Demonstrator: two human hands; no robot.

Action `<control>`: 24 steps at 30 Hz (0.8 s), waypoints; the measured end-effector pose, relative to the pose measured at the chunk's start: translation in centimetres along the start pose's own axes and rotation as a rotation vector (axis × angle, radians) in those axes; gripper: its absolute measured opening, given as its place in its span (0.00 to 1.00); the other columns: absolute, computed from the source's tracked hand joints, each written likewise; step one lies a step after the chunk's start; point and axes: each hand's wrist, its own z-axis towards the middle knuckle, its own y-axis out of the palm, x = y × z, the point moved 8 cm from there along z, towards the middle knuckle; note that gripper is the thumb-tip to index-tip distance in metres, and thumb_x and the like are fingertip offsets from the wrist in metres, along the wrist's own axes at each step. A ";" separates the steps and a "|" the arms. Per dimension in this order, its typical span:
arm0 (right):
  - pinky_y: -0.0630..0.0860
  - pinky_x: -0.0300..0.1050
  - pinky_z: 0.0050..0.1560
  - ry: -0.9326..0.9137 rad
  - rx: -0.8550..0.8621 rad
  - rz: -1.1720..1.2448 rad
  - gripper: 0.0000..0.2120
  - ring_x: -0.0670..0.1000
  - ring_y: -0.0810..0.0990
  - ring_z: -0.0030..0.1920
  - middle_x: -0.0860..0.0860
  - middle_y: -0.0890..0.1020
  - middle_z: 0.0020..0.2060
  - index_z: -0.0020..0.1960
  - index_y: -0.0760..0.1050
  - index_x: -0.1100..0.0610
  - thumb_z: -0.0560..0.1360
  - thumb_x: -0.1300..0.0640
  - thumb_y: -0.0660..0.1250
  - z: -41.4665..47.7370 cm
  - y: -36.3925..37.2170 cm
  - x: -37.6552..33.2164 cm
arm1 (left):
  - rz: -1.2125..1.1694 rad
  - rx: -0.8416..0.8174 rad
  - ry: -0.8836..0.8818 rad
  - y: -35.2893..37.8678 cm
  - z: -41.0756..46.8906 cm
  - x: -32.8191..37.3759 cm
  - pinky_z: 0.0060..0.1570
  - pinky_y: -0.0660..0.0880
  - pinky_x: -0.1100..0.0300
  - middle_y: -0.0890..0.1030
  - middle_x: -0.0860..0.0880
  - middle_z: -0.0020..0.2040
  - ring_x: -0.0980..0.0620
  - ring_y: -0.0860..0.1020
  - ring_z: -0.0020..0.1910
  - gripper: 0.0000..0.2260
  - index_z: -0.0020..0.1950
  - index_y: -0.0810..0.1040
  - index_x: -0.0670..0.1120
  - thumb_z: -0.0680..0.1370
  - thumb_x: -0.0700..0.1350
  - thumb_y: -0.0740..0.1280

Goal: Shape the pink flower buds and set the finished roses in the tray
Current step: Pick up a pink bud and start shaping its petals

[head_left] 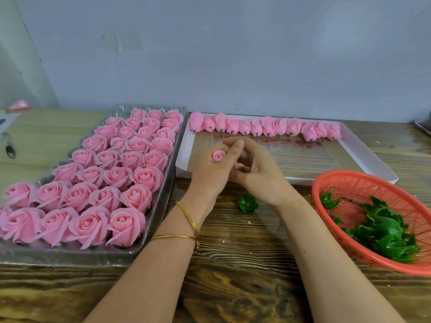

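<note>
Shaping step. The left hand (210, 170) grips a pink bud (218, 155), fingers curled round it so that only its spiral top shows. The right hand (258, 173) curls against it; whether it pinches a petal cannot be told. Next, presumably: spread the outer petals, then seat the rose among the finished roses (138, 144) in the clear tray (70, 256), just left of the hands.
</note>
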 end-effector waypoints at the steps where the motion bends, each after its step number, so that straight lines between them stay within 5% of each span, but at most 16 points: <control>1: 0.77 0.35 0.49 -0.001 0.001 0.003 0.22 0.39 0.81 0.48 0.49 0.82 0.47 0.62 0.70 0.61 0.72 0.76 0.66 0.0 0.0 0.0 | -0.004 -0.005 0.006 0.1 0.0 0.1 0.43 0.78 0.52 0.80 0.45 0.33 0.50 0.80 0.37 0.14 0.34 0.80 0.45 0.77 0.50 0.69; 4: 0.77 0.36 0.48 -0.005 0.017 0.018 0.21 0.42 0.81 0.48 0.55 0.82 0.48 0.60 0.71 0.59 0.71 0.76 0.68 0.1 -0.1 0.1 | -0.001 -0.003 0.013 0.1 -0.1 0.2 0.45 0.79 0.50 0.81 0.37 0.40 0.47 0.81 0.40 0.17 0.29 0.78 0.51 0.78 0.52 0.67; 9: 0.76 0.35 0.45 -0.002 0.053 0.013 0.22 0.41 0.80 0.44 0.49 0.80 0.44 0.58 0.73 0.59 0.68 0.76 0.71 0.2 -0.2 0.2 | -0.005 0.036 -0.007 0.1 -0.2 0.4 0.54 0.79 0.43 0.79 0.31 0.44 0.41 0.82 0.46 0.22 0.25 0.75 0.52 0.80 0.54 0.64; 14: 0.78 0.41 0.48 -0.004 0.066 -0.012 0.23 0.51 0.81 0.47 0.53 0.81 0.46 0.57 0.73 0.58 0.67 0.73 0.74 0.2 -0.1 0.3 | -0.036 0.039 -0.006 0.2 -0.1 0.2 0.53 0.80 0.46 0.81 0.33 0.45 0.45 0.83 0.48 0.23 0.25 0.73 0.50 0.80 0.53 0.63; 17: 0.77 0.38 0.46 -0.013 0.071 -0.009 0.22 0.46 0.80 0.45 0.52 0.80 0.44 0.55 0.73 0.55 0.68 0.73 0.74 0.2 -0.2 0.1 | -0.033 0.029 -0.004 0.2 -0.1 0.1 0.50 0.81 0.53 0.83 0.39 0.42 0.49 0.83 0.48 0.22 0.26 0.74 0.50 0.80 0.53 0.64; 20: 0.75 0.33 0.44 -0.009 0.065 0.004 0.23 0.40 0.79 0.41 0.48 0.79 0.42 0.56 0.73 0.53 0.69 0.73 0.73 0.1 -0.2 0.0 | -0.013 0.014 -0.011 0.2 -0.3 0.2 0.54 0.79 0.44 0.81 0.35 0.44 0.41 0.82 0.48 0.20 0.35 0.77 0.41 0.78 0.56 0.65; 24: 0.77 0.36 0.48 -0.008 0.046 0.003 0.22 0.42 0.81 0.45 0.53 0.82 0.46 0.59 0.72 0.55 0.71 0.74 0.70 0.0 -0.2 -0.1 | 0.008 -0.009 0.004 0.2 -0.3 0.3 0.52 0.77 0.42 0.80 0.37 0.39 0.48 0.79 0.41 0.21 0.46 0.80 0.37 0.77 0.56 0.67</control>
